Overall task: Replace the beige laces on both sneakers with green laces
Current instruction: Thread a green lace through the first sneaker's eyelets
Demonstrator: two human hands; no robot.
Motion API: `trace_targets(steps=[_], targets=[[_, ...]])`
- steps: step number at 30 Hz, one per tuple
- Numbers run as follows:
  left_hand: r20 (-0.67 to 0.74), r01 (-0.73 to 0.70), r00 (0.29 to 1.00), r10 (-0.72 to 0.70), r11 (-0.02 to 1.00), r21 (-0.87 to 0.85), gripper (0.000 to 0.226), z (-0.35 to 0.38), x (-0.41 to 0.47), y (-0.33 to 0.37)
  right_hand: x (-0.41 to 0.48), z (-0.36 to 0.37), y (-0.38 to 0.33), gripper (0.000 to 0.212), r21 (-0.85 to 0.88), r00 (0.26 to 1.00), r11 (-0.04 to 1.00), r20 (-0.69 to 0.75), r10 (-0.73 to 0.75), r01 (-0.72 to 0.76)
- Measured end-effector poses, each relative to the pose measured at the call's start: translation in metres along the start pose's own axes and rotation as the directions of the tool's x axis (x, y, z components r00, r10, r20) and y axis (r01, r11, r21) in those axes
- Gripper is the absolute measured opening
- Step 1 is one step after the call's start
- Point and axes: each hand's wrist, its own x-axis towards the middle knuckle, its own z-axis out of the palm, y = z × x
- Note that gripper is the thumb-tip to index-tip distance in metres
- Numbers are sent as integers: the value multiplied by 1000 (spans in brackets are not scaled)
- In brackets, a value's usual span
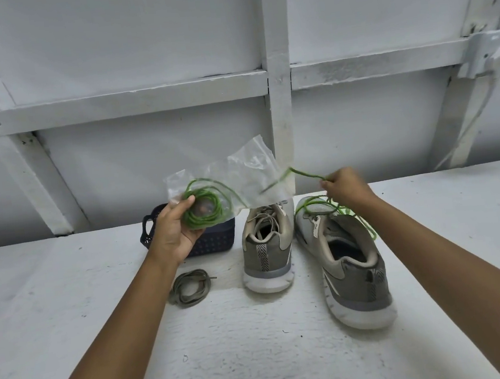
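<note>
Left grip (172, 229) clutches bagged green lace (205, 213); right grip (346, 187) pinches its end above sneaker (344, 259).

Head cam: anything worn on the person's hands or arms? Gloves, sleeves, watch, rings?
Nothing worn shows. The left hand and right hand are bare, no gloves. The left forearm and right forearm are bare to the frame edge: no sleeves, watch or bands. No ring on the fingers in view.

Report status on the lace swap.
Left hand holds bag, green lace coiled inside. Right hand pinches the lace's free end. One sneaker beige-laced; loose beige lace on table. Nothing in the way.
</note>
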Motion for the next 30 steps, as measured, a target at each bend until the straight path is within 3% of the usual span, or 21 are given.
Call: trace_targets(steps=[2,4,8,10,12,14,16,21,24,26,27,30], targets=[[-13,5,1000,-5,1000,-14,18,0,1,1,3,-3,13,15,-170,994,980,-45,101,-107],[-17,11,1000,-11,1000,-18,17,1,2,0,1,-4,20,21,-276,986,947,-64,155,-167],[-25,18,1000,-19,1000,-19,17,2,6,1,2,-1,11,16,-344,994,936,55,96,-72],[-22,18,1000,-18,1000,-7,16,3,8,1,0,-1,0,38,-242,998,969,30,-51,56],[-17,20,1000,-20,1000,0,15,3,10,0,-6,-1,-17,37,50,983,982,-14,-183,183],[-14,24,1000,-24,1000,5,16,4,11,-1,-14,-3,-37,47,434,970,895,160,-184,98],[-17,25,1000,-25,1000,10,16,4,13,-2,-18,-1,-49,50,610,930,792,310,-197,-35],[-29,32,999,-31,999,37,15,-3,16,5,-18,18,-64,60,557,955,823,172,-243,109],[-105,35,994,-18,986,163,9,-10,21,11,-16,29,-74,54,466,969,868,80,-236,173],[-208,23,976,68,914,405,10,-19,27,16,-14,36,-83,46,350,966,909,36,-255,227],[-249,29,959,137,823,567,17,-24,30,18,-12,40,-87,41,283,961,925,31,-273,254],[-189,51,921,339,379,924,51,-43,40,25,-7,59,-104,31,47,938,945,112,-328,325]])
